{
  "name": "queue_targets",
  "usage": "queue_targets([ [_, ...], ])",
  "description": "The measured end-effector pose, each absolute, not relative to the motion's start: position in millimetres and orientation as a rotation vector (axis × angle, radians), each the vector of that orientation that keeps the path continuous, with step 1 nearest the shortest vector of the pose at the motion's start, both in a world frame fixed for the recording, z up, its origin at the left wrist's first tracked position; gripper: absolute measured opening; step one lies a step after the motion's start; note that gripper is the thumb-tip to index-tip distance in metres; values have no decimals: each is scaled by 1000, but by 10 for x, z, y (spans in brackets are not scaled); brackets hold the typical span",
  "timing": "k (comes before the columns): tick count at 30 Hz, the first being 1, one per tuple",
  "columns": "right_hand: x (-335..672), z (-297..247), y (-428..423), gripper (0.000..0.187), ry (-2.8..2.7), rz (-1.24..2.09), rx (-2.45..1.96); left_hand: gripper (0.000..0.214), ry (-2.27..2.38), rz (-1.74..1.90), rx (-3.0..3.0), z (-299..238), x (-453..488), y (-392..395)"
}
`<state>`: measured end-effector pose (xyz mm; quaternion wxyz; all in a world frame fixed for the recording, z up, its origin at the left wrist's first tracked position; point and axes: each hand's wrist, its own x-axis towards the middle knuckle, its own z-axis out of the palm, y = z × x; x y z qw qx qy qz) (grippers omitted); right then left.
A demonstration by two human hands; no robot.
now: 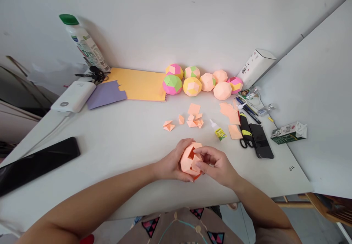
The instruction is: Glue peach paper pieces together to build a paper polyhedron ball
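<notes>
My left hand (173, 161) is curled around the left side of a peach-coloured folded-paper ball (187, 160), held low above the front of the desk. Dark orange gaps show in the ball's wall at its top and lower edge. On the ball's right side, the thumb and fingers of my right hand (217, 165) pinch a peach panel by one opening. Whether that panel is a loose piece or part of the ball, I cannot tell. Beyond the hands lie a small pile of folded peach pieces (194, 121), another folded piece (168, 126) and a glue bottle (219, 131).
Several finished paper balls (191, 86) line the wall. Flat peach paper (230, 112), a black-and-yellow cutter (245, 126), scissors (246, 143) and a phone (261, 140) lie right. Yellow card (143, 84), purple paper (107, 94), a white power bank (73, 96) and a black device (41, 163) are left.
</notes>
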<state>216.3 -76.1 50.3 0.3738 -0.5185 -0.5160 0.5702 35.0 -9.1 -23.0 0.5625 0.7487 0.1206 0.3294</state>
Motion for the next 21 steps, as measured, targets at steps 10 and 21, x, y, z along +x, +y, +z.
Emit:
queue_targets([
  [10, 2155, 517, -735, 25, -1123, 1605, -1239, 92, 134, 742, 1567, -134, 363, -113],
  [21, 2120, 481, -740, 26, -1050, 1641, -1264, 117, 270, 679, 1748, -188, 321, -103],
])
